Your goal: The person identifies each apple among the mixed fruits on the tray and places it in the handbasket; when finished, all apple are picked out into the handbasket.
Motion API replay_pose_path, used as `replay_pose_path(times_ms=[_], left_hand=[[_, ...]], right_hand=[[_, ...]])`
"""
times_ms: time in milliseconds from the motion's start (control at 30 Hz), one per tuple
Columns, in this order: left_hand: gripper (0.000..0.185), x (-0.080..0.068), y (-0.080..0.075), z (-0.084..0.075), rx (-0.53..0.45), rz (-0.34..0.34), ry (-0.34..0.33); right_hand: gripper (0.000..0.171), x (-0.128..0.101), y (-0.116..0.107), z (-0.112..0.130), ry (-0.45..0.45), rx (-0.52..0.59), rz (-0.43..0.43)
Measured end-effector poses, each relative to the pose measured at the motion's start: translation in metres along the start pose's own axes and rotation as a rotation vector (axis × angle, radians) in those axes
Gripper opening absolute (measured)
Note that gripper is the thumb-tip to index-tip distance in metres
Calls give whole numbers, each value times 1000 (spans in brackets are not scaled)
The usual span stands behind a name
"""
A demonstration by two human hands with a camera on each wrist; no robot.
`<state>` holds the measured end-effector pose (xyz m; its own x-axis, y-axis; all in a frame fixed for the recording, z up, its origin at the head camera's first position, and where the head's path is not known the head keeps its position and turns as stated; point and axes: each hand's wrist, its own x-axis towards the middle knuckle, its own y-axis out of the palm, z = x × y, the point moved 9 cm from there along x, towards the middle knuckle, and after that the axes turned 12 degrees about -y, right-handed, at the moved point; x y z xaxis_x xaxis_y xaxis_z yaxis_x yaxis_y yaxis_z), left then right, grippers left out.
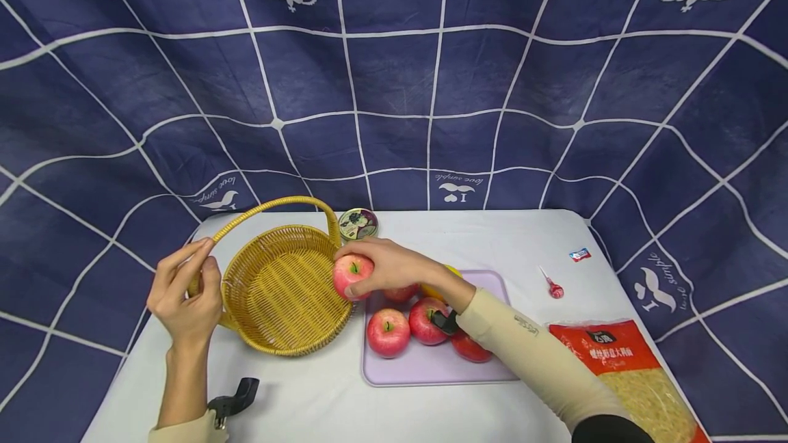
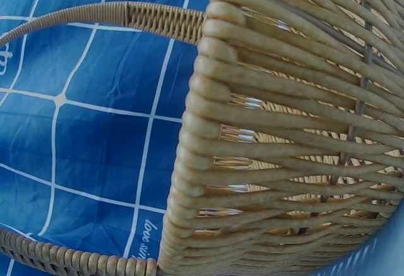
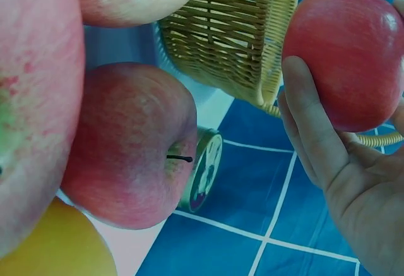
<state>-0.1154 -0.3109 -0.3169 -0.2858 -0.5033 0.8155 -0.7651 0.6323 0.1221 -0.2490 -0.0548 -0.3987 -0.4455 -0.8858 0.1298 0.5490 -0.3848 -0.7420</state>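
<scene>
A woven yellow basket [image 1: 280, 289] with an arched handle stands on the white table, and nothing lies in it. My left hand [image 1: 185, 292] grips the lower left end of the handle; the left wrist view shows only the basket wall [image 2: 284, 143] up close. My right hand [image 1: 382, 265] holds a red apple [image 1: 352, 274] at the basket's right rim; in the right wrist view that apple [image 3: 347, 55] sits in my fingers. Several more red apples [image 1: 388, 331] and a yellow fruit [image 1: 452, 271] lie on a lilac tray [image 1: 431, 368].
A small round tin [image 1: 358, 223] stands behind the basket. A red lollipop [image 1: 553, 286] and a small wrapped sweet [image 1: 579, 254] lie right of the tray. A red noodle packet [image 1: 634, 374] sits at the front right. Blue checked cloth hangs all around.
</scene>
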Motion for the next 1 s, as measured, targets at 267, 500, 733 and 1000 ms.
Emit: replay_pose_path(times_ms=[267,500,733,1000], left_hand=[[14,0,-1,1,0,-3,-2],[14,0,0,1,4,2,-1],[14,0,0,1,-1,6,0],[14,0,-1,2,5,2,-2]], right_hand=[[56,9,1,2,-18,11,-8],[53,18,3,3,-37,5,-6],[53,28,8,0,-52,31,9],[52,37,16,-3,-43,56,28]])
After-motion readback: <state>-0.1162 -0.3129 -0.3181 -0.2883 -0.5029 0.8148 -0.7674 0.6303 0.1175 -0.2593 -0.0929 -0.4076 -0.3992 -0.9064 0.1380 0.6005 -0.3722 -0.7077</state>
